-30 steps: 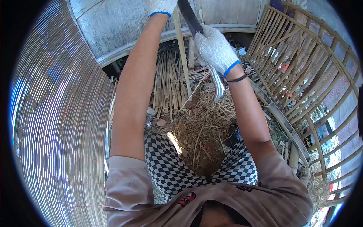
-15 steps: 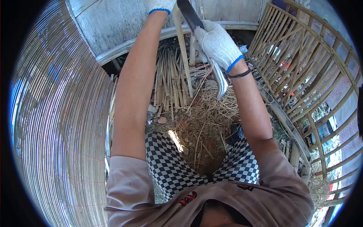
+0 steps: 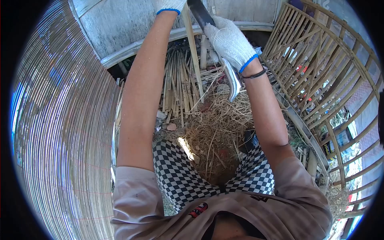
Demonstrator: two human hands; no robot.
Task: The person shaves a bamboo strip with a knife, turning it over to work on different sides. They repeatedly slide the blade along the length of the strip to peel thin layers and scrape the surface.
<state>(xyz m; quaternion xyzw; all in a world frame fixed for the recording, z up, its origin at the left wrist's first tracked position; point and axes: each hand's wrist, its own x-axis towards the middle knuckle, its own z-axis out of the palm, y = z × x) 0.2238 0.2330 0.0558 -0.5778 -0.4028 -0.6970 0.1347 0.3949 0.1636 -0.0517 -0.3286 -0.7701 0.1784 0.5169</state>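
Note:
My right hand (image 3: 232, 44), in a white knit glove with a blue cuff, is closed round a long knife (image 3: 201, 13). Its dark blade points up and left past the top edge, and a shiny curved metal end sticks out below the hand. My left hand (image 3: 170, 5), gloved likewise, is cut off by the top edge, so its fingers are hidden. Right beside it a pale bamboo strip (image 3: 193, 52) stands nearly upright, its lower end over the litter on the ground. The blade's upper part lies close to this strip.
A pile of split bamboo sticks (image 3: 180, 84) lies ahead, with straw-like shavings (image 3: 220, 120) nearer my knees. A slatted bamboo screen (image 3: 64, 140) rises at left, a bamboo rack (image 3: 340, 60) at right. A pale panel wall (image 3: 120, 28) closes the far side.
My right hand and the knife have shifted slightly upward, the curved metal end rising with them. My left arm and the bamboo strip have hardly moved.

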